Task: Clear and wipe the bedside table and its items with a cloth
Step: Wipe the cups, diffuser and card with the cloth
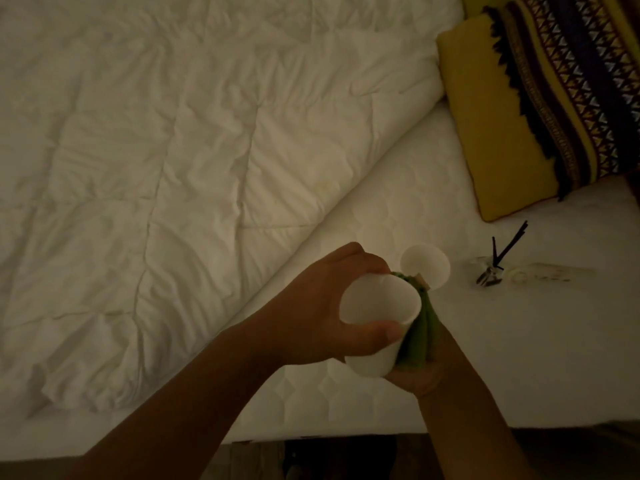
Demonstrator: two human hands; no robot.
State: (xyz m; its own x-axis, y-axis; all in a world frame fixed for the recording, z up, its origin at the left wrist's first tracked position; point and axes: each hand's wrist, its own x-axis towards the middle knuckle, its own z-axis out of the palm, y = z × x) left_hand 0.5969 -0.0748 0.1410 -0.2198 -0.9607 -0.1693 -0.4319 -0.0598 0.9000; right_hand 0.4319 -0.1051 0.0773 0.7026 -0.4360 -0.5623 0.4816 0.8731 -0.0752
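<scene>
White cup (377,308) was gripped by the left hand (322,306), fingers closed around it; the right hand (419,372) pressed green cloth (420,334) against it, fingers closed on the cloth.

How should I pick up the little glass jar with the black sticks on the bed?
Grip the glass jar low around its body, coming from the side nearest you. The black sticks fan up and away toward the yellow pillow, so a grab from above would probably knock them. It stands on soft mattress, so lift straight up.
</scene>
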